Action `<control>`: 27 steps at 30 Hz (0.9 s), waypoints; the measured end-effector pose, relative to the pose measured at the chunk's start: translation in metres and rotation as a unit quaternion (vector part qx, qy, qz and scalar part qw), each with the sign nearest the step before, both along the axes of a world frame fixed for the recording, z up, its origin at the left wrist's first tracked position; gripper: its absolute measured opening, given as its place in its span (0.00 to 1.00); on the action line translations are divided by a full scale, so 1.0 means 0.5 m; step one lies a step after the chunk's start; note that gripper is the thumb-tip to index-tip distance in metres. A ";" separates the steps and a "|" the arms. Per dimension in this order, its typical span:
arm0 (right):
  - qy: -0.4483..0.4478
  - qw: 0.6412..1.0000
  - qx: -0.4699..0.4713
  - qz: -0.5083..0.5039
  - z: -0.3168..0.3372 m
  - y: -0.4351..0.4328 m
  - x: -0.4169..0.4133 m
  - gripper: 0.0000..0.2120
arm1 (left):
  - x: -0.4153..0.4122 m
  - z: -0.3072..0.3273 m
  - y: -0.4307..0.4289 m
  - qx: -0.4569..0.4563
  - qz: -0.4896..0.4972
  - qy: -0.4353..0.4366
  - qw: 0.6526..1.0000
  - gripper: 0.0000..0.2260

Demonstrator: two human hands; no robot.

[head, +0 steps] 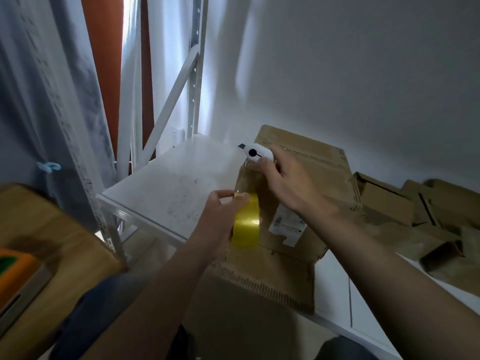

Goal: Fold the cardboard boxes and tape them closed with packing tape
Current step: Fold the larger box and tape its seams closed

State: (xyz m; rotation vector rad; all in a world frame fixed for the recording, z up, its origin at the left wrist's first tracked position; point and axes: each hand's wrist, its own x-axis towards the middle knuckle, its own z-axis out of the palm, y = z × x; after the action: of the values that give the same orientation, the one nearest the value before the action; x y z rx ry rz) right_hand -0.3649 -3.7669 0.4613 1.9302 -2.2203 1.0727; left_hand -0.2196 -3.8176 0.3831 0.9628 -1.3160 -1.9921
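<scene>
The scene is dimly lit; daylight is admitted through the curtain (pixel 132 48) at upper left. Soft shadows are cast on the wall (pixel 337 74). Glare is seen on the tape roll (pixel 246 222). The edges are bent and blurred.

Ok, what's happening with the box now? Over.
Left hand grips tape roll. Right hand grips white cutter at the box. Other boxes piled at right.

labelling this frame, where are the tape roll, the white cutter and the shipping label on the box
tape roll (pixel 246 224): head view, on the roll's shiny yellow outer face
white cutter (pixel 263 152): head view, on its white body beside the black knob
shipping label (pixel 285 226): head view, middle of the white sticker
</scene>
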 end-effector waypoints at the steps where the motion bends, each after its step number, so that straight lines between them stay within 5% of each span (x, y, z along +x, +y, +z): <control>1: -0.006 1.000 -0.006 0.000 -0.006 0.002 -0.005 0.14 | 0.000 0.002 -0.003 -0.009 -0.004 -0.009 1.000 0.27; 3: -0.009 1.000 -0.011 -0.002 -0.015 0.007 -0.014 0.11 | -0.001 0.002 -0.007 -0.017 -0.022 -0.029 0.999 0.31; 8: 0.044 0.999 -0.003 0.019 -0.021 0.005 -0.021 0.07 | -0.024 -0.014 0.003 0.086 -0.052 -0.024 0.995 0.14; 15: 0.043 0.997 0.019 0.055 -0.006 0.009 -0.030 0.06 | -0.028 -0.027 0.005 0.083 -0.037 -0.004 0.996 0.08; 27: 0.296 0.945 0.082 0.116 -0.025 -0.010 -0.013 0.11 | -0.023 -0.030 0.006 0.064 -0.005 -0.004 0.998 0.08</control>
State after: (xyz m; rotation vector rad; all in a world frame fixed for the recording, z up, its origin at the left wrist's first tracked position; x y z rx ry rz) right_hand -0.3715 -3.7719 0.4487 2.2326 -1.8204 0.2437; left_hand -0.2310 -3.8148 0.3679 1.0246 -1.2115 -2.1027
